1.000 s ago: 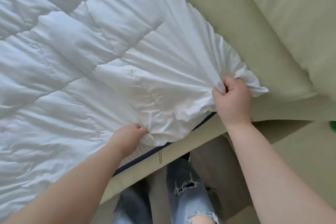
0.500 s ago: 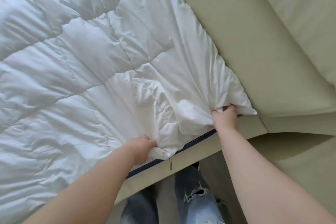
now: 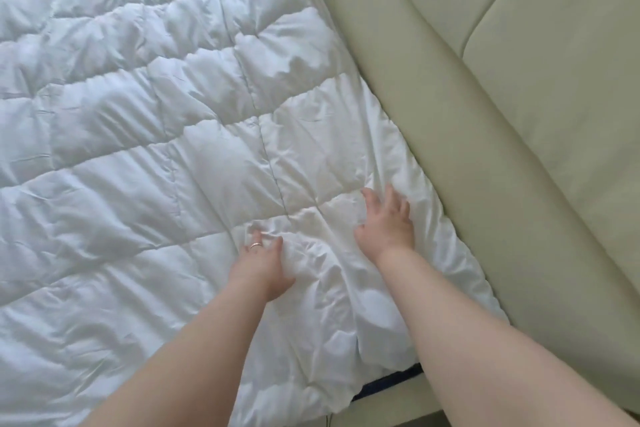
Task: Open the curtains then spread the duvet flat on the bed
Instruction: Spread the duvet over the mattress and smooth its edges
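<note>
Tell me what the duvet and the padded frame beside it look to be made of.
Duvet: white woven fabric, matte, stitched into puffy quilted squares and finely creased; the filling is hidden.
Padded frame: pale cream leather or faux leather, judging by its smooth soft sheen and stitched panel seams; which one cannot be told.

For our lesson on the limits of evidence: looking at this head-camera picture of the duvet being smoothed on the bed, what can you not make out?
- Curtains: outside the head view, so open or closed is unknowable.
- Duvet: its far and left parts are cut off by the frame edges.
- Left hand: fingertips sunk in folds, so pressing or pinching is unclear.
- Right hand: palm hidden beneath its own back.
- Mattress: covered, apart from a dark strip.
</note>
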Demonstrator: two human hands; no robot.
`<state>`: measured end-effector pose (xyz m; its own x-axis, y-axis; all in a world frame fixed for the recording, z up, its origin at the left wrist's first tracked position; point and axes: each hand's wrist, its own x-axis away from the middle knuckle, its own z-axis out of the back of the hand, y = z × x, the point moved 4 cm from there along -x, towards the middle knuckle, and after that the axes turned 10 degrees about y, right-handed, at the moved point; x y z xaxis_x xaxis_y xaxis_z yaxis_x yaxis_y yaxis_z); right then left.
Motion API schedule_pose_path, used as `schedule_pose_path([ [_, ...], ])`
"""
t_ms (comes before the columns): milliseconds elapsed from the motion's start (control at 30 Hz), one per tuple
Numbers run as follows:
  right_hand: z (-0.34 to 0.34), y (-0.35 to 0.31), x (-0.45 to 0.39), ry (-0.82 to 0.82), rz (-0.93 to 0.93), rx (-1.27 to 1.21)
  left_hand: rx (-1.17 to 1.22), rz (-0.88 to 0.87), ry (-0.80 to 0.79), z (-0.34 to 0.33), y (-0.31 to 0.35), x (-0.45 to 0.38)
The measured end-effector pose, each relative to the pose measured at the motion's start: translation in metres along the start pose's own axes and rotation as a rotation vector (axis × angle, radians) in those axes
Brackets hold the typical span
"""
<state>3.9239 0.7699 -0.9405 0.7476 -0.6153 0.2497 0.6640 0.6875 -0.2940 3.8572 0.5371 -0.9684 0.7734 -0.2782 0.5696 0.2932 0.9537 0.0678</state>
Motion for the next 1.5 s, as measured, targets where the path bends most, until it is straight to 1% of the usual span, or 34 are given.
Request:
schedule_pose_path([
  [33, 0.002, -0.005, -0.015, -0.054, -0.025, 0.03, 0.001, -0.001, -0.066, 0.004, 0.003, -0.006],
  [167, 0.005, -0.019, -0.068, -0.147, -0.093, 0.065, 0.055, -0.035, -0.233, -0.002, 0.012, -0.014],
  [233, 0.0, -0.022, -0.089, -0.221, -0.088, 0.146, 0.033, -0.057, -0.309, -0.013, 0.015, -0.012],
  [333, -0.015, -0.008, -0.106, -0.379, -0.084, 0.268, -0.032, -0.062, -0.379, -0.03, 0.026, -0.012],
  [400, -0.027, 0.011, -0.1, -0.453, -0.1, 0.338, -0.07, -0.05, -0.407, -0.031, 0.03, -0.013],
  [500, -0.035, 0.025, -0.09, -0.512, -0.145, 0.458, -0.116, -0.078, -0.439, -0.02, 0.033, -0.022],
  [533, -0.033, 0.023, -0.091, -0.561, -0.135, 0.514, -0.108, -0.074, -0.428, -0.014, 0.032, -0.027],
  [567, -0.029, 0.014, -0.098, -0.616, -0.117, 0.555, -0.098, -0.079, -0.378, -0.002, 0.031, -0.037],
  [600, -0.023, 0.003, -0.106, -0.654, -0.096, 0.582, -0.109, -0.101, -0.295, 0.012, 0.03, -0.047],
  [633, -0.015, -0.01, -0.115, -0.644, -0.056, 0.589, -0.147, -0.131, -0.18, 0.028, 0.029, -0.058],
  [667, -0.008, -0.023, -0.126, -0.581, -0.016, 0.572, -0.186, -0.161, -0.048, 0.045, 0.027, -0.075],
  [700, -0.001, -0.038, -0.137, -0.465, 0.03, 0.522, -0.198, -0.169, 0.073, 0.061, 0.025, -0.093],
  [733, 0.006, -0.052, -0.148, -0.321, 0.071, 0.455, -0.187, -0.162, 0.161, 0.076, 0.023, -0.111],
  [767, 0.014, -0.066, -0.161, -0.19, 0.11, 0.387, -0.188, -0.137, 0.198, 0.089, 0.024, -0.134],
  [800, 0.02, -0.08, -0.171, -0.097, 0.169, 0.342, -0.207, -0.089, 0.186, 0.1, 0.022, -0.154],
  [867, 0.029, -0.099, -0.195, -0.012, 0.27, 0.325, -0.26, -0.032, 0.126, 0.112, 0.025, -0.197],
  [933, 0.033, -0.104, -0.225, 0.038, 0.255, 0.294, -0.307, -0.063, 0.091, 0.113, 0.037, -0.236],
  [1033, 0.035, -0.109, -0.284, 0.137, 0.152, 0.231, -0.297, -0.099, -0.01, 0.101, 0.047, -0.287],
  [1100, 0.031, -0.114, -0.315, 0.143, 0.079, 0.209, -0.283, -0.124, -0.059, 0.097, 0.047, -0.299],
  [1200, 0.013, -0.124, -0.346, 0.05, -0.029, 0.222, -0.276, -0.221, -0.108, 0.098, 0.042, -0.306],
  [1300, 0.001, -0.145, -0.359, -0.025, -0.068, 0.234, -0.285, -0.292, -0.142, 0.11, 0.034, -0.311],
  [1367, -0.003, -0.155, -0.362, -0.052, -0.072, 0.245, -0.327, -0.379, -0.129, 0.117, 0.033, -0.314],
  [1433, -0.003, -0.166, -0.364, -0.058, -0.022, 0.282, -0.394, -0.486, -0.089, 0.125, 0.032, -0.316],
  [1500, -0.008, -0.171, -0.368, -0.069, 0.029, 0.312, -0.404, -0.563, -0.069, 0.135, 0.03, -0.315],
])
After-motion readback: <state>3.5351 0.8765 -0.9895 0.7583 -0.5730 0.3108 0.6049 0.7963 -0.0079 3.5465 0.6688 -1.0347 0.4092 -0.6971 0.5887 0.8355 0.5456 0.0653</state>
